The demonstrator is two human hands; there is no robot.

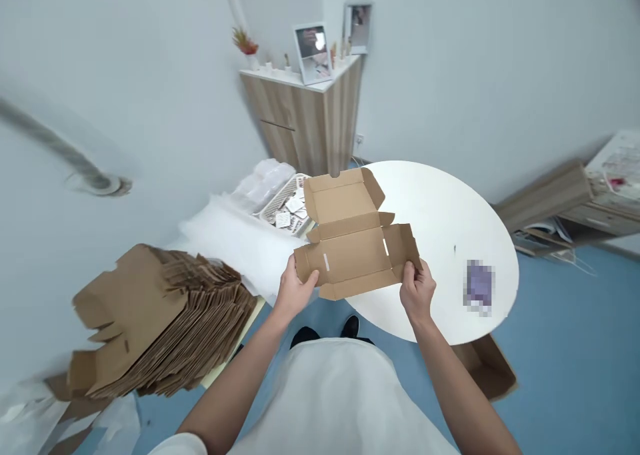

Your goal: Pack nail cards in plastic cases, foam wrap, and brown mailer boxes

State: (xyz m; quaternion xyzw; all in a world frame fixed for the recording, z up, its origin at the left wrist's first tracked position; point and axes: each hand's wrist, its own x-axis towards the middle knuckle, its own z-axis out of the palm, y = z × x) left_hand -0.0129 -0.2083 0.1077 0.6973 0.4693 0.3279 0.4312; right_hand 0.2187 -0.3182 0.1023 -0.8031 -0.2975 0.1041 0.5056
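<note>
A flat brown cardboard mailer box point(350, 238), unfolded with its lid flap raised away from me, is held in the air over the near edge of the round white table point(435, 208). My left hand point(296, 288) pinches the box's left side flap. My right hand point(416, 288) grips the right side flap, with fingers closed on the cardboard.
A tall stack of flat cardboard blanks point(160, 318) lies at my left. Behind it are white plastic wrap point(235, 238) and a white basket point(285, 205) of small packets. A wooden cabinet point(305, 112) stands in the corner. A blurred purple item point(479, 285) rests on the table.
</note>
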